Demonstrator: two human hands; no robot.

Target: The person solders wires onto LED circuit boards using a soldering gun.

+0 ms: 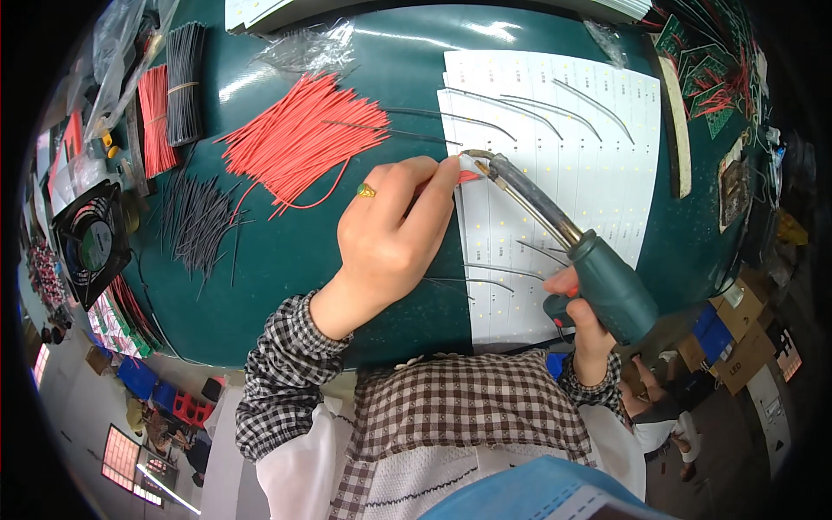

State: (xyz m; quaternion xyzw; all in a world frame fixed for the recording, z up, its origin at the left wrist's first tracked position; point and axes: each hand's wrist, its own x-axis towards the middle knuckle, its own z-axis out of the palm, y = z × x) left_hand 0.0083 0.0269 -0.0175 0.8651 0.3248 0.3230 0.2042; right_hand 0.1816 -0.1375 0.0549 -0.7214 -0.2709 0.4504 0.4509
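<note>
My right hand (pixel 591 334) grips the dark green handle of a soldering gun (pixel 614 286). Its metal barrel slants up and left, bringing the tip close to my left fingertips. My left hand (pixel 390 232), wearing a ring, is closed in a pinch at the left edge of a sheet of white LED boards (pixel 563 204). A short red wire end (pixel 469 176) shows just past the pinched fingers; the rest of it is hidden. Several dark wires (pixel 598 102) lie across the boards, some near the top and some lower down beside my hands.
Left of the boards spread a loose pile of red wires (pixel 290 143) and a smaller pile of black wires (pixel 201 224). Tied red (pixel 156 121) and black bundles (pixel 184 82) lie farther left, above a black fan (pixel 91 245). Green circuit boards (pixel 698 65) with red wires sit at the far right.
</note>
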